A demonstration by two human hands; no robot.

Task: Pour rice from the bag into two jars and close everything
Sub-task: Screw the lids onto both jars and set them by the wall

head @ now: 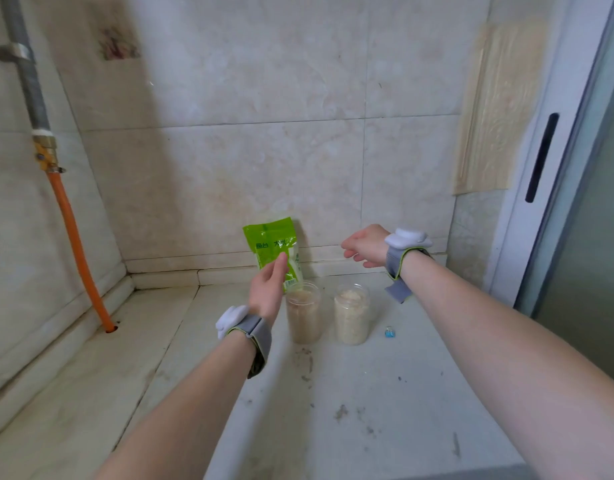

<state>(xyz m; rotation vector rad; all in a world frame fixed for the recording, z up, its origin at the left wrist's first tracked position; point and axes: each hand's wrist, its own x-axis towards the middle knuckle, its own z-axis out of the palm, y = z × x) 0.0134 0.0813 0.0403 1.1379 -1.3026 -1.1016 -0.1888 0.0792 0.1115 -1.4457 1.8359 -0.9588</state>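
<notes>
A green rice bag (270,242) stands upright at the back of the counter, against the wall tiles. My left hand (266,292) is in front of its lower left part, fingers straight and together against the bag; whether it grips the bag is hidden. Just in front stand two clear jars full of rice, the left jar (303,315) and the right jar (351,315), both without lids. My right hand (364,245) hovers above and behind the right jar, fingers apart, holding nothing.
A small blue clip (389,332) lies on the marble counter (333,393) right of the jars. An orange gas hose (77,251) runs down the left wall into the counter. A sliding door frame (541,157) stands at the right.
</notes>
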